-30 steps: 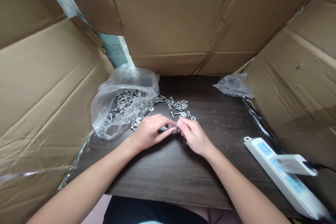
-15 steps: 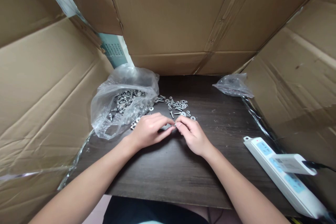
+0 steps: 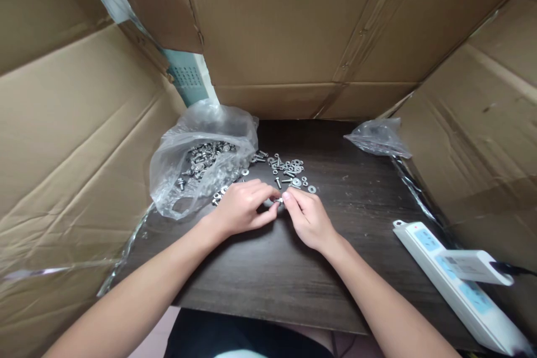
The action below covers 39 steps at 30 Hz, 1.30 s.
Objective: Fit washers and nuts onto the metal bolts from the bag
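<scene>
My left hand and my right hand meet low over the middle of the dark table. Between their fingertips is a small silver bolt, with what looks like a nut on it, partly covered by the fingers. The right thumb and fingers pinch one end of it; the left thumb and forefinger curl round the other. Just beyond the hands lies a loose spread of bolts, nuts and washers. More fasteners lie behind the left hand, partly hidden by it.
A clear plastic bag full of fasteners lies open at the left. A smaller plastic bag sits at the back right. On the right, a white power strip holds a plugged-in adapter. Cardboard walls enclose the table.
The view has shifted slightly, so the scene sits a little further right. Between the fingertips, the left thumb and forefinger are a bit further apart and more of the silver piece shows.
</scene>
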### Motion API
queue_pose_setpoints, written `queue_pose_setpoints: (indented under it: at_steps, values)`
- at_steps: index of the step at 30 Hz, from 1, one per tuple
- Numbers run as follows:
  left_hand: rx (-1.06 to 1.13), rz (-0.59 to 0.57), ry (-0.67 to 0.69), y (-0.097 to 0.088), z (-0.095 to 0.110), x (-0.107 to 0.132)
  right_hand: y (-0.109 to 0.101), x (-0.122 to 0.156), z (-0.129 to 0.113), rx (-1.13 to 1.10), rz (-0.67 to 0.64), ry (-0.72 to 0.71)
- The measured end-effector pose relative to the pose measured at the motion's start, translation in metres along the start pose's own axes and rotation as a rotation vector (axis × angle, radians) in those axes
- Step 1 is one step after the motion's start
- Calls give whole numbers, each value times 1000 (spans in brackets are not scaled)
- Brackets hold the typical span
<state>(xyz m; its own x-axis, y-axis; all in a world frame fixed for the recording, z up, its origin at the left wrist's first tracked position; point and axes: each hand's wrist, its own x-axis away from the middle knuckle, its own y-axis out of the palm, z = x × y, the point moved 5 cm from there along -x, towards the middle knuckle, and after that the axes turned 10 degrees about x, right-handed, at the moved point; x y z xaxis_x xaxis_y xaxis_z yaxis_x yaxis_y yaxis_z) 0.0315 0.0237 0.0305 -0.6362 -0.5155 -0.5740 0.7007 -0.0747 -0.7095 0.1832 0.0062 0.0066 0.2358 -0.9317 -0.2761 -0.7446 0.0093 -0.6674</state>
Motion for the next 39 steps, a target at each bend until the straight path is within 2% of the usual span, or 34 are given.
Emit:
queue_pose_setpoints:
  at_steps: [5, 12, 22, 35, 39]
  values:
    - [6, 2, -7, 0, 0, 0, -6, 1, -7, -45, -43, -59]
    - [43, -53, 18, 0, 4, -1, -2, 2, -11, -47, -64, -116]
    - [48, -16, 21, 0, 4, -2, -1, 3, -6, -16, -36, -71]
    - [86, -2, 33, 1, 5, 0, 2, 1, -7, -119, -175, -58]
    - [79, 7, 33, -2, 4, -1, -3, 0, -10, -122, -126, -59]
